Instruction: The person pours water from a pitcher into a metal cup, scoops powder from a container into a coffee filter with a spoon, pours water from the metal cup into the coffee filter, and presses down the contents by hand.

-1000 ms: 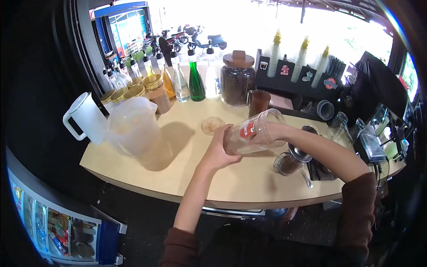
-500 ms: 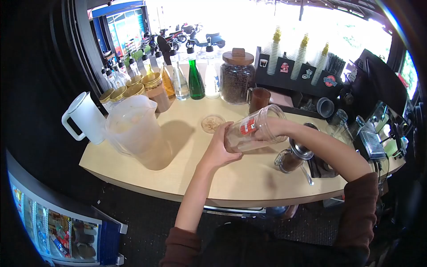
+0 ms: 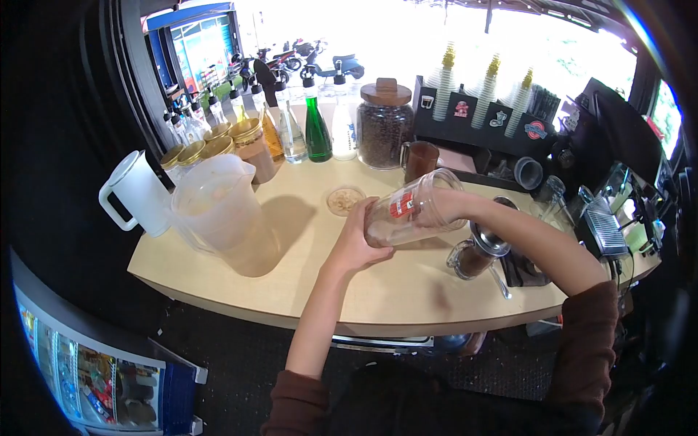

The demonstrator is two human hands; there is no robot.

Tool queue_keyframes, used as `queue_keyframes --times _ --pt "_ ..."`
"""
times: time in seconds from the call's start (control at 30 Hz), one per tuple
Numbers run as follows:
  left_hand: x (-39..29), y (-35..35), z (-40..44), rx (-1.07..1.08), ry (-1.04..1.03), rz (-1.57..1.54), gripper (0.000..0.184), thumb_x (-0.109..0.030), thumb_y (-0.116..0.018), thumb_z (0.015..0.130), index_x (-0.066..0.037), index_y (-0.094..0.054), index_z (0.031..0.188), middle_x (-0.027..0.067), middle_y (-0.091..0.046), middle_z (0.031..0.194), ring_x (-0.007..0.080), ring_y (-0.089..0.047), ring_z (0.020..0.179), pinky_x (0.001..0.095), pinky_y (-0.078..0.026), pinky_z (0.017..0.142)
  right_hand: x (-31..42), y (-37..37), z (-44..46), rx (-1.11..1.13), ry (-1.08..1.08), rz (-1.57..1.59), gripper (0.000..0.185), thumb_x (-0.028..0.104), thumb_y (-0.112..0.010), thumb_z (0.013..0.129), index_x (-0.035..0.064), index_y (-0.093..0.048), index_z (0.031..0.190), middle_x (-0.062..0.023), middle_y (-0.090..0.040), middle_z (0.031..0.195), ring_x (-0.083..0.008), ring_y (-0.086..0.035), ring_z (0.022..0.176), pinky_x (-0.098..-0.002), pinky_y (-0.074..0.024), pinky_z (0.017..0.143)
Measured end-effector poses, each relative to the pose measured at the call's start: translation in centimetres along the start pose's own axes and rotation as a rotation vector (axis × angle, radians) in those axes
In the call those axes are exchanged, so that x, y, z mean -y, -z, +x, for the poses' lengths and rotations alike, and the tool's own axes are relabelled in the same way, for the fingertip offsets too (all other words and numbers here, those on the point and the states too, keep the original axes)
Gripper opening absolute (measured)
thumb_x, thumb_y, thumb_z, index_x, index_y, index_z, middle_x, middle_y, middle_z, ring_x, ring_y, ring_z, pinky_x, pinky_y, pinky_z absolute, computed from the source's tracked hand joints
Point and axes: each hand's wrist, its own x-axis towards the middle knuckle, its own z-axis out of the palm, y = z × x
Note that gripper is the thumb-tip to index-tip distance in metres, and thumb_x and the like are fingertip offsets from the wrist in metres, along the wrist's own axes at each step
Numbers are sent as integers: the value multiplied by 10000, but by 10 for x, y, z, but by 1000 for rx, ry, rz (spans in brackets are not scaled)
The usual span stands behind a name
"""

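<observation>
Clear jar (image 3: 408, 230) is noted above the middle of the tabletop (image 3: 378, 298), tilted w/ its mouth toward the right side and its base toward the left. A red & white label (image 3: 402, 204) is seen on its side.

Base end of jar is held by the left hand (image 3: 356, 241); fingers are wrapped round it, w/ thumb on the near side. Right hand (image 3: 446, 206) is inserted thru the mouth. Its fingers are seen only in part thru the clear wall; whether they are spread or closed, or if anything is pinched, can't be told.

Round shallow dish (image 3: 345, 200) w/ pale bits is sited just beyond the left hand. Frosted pitcher (image 3: 222, 218) is stood left of the hands, w/ white jug (image 3: 139, 190) just beside it.

Brown mug (image 3: 421, 161) is found beyond the jar mouth, nr the bean jar (image 3: 384, 136), which is closed w/ a wooden lid. Glass mug (image 3: 470, 261) w/ metal top piece (image 3: 492, 243) is placed nr the right forearm; spoon (image 3: 502, 284) and dark cloth (image 3: 522, 273) are laid beside it.

Along the far edge, green bottle (image 3: 318, 134) is stood upright among other pump-top bottles. Black cup rack (image 3: 476, 120), w/ stacked cups, is located far right.
</observation>
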Motion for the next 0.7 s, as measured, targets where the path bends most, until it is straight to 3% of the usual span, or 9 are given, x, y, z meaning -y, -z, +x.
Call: queue_keyframes --times 0.1,0.17,0.3,0.37,0.7 --pt "-4 0 -1 -2 14 -3 953 -93 -824 523 -6 -338 1339 183 -424 1282 290 -431 1247 371 -355 1057 -9 -7 3 -22 35 2 429 221 -724 738 58 -643 1127 -120 -639 1104 -198 -607 1008 -342 -466 897" --pt "-7 0 -1 2 17 -7 948 -87 -821 525 -7 -338 1338 182 -428 1281 287 -432 1245 371 -356 1054 -15 -13 5 -97 148 57 380 100 -628 716 30 -637 1090 -138 -654 950 -229 -597 828 -347 -480 783" --pt "-8 1 -1 -1 19 5 934 -72 -816 527 -8 -343 1330 178 -435 1277 278 -436 1239 371 -359 1050 -10 -10 5 -30 1 28 371 108 -625 739 35 -637 1102 -136 -655 968 -236 -603 850 -347 -482 800" --pt "-10 0 -1 1 28 -21 929 -73 -815 529 -7 -345 1328 178 -436 1277 277 -438 1238 371 -359 1049 -11 -9 5 -78 74 -29 358 255 -695 767 34 -659 1047 -125 -680 879 -216 -620 773 -356 -488 740" --pt "-7 2 -1 -11 2 58 926 -111 -828 537 -3 -350 1323 182 -448 1262 289 -447 1229 383 -362 1048 33 16 -18 14 -111 83 371 158 -635 811 71 -630 1172 -91 -671 1003 -169 -604 894 -338 -469 786"
